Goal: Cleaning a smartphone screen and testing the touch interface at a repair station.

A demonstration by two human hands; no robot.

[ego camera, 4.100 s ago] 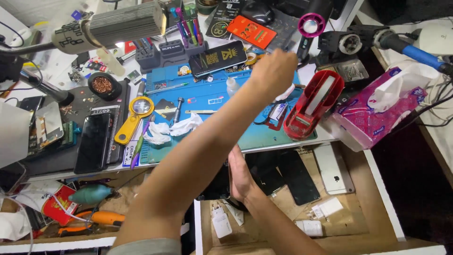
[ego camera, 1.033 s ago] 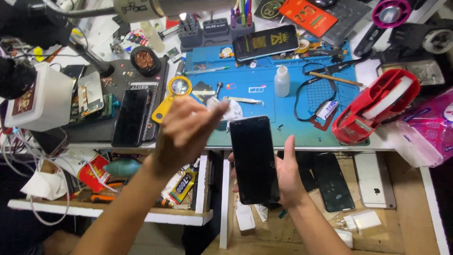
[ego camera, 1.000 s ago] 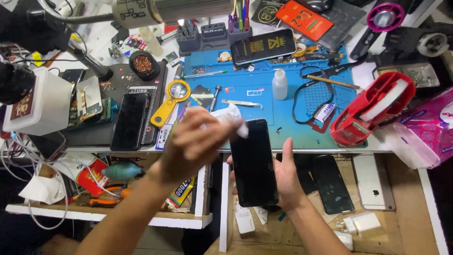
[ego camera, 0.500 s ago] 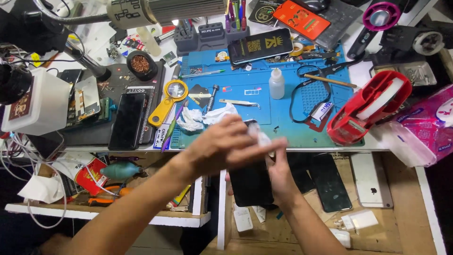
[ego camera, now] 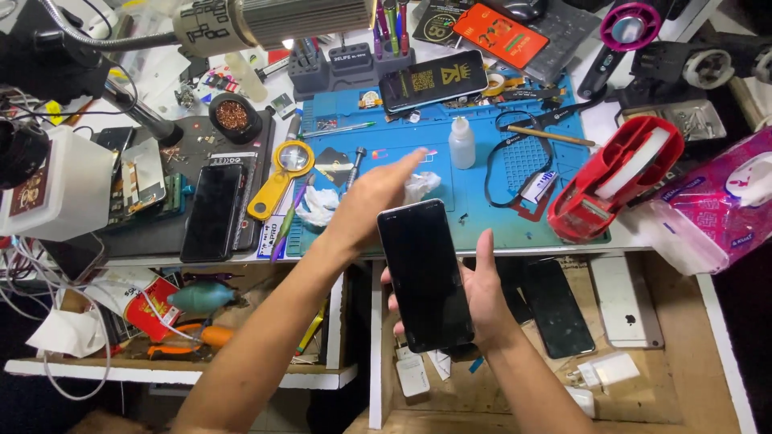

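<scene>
Head view: right hand (ego camera: 482, 301) cradles a dark phone (ego camera: 424, 273), long axis pointing away; left hand (ego camera: 378, 201), fingers loosely extended, reaches beyond its top toward crumpled tissue (ego camera: 420, 186).

Black phone (ego camera: 425, 273), dark glossy screen up, upright, over open drawer.

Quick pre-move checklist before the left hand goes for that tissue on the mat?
1. Phone held firmly in right hand: ok.
2. Left hand empty, index finger out: ok.
3. Tissue within reach, by the left fingertip: ok.
4. Bottle upright, apart from the hand: ok.
5. Phone screen clean: cannot tell.
6. Mat free around the tissue: ok.
</scene>
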